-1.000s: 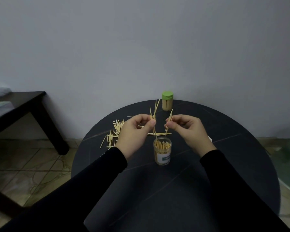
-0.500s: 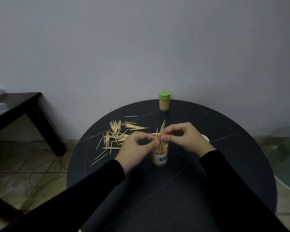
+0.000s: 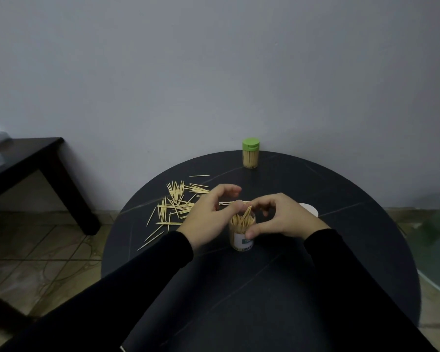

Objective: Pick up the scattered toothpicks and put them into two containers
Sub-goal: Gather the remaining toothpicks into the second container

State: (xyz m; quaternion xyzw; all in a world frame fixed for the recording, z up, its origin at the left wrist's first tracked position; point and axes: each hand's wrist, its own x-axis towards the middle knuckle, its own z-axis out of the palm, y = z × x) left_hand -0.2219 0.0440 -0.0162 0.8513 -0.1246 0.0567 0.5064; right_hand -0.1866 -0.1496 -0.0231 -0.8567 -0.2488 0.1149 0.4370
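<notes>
Now both hands frame the open jar near the middle of the round table: the left hand loosely curled and empty, the right hand with its thumb on the jar wall. Better to tap the leaning toothpicks level, then fetch the scattered toothpicks at the left.

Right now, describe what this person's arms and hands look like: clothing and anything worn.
Both arms are covered by long, plain black sleeves, the left sleeve and right sleeve, ending at the wrists. The left hand and right hand are bare: no gloves, rings or watch visible.
</notes>
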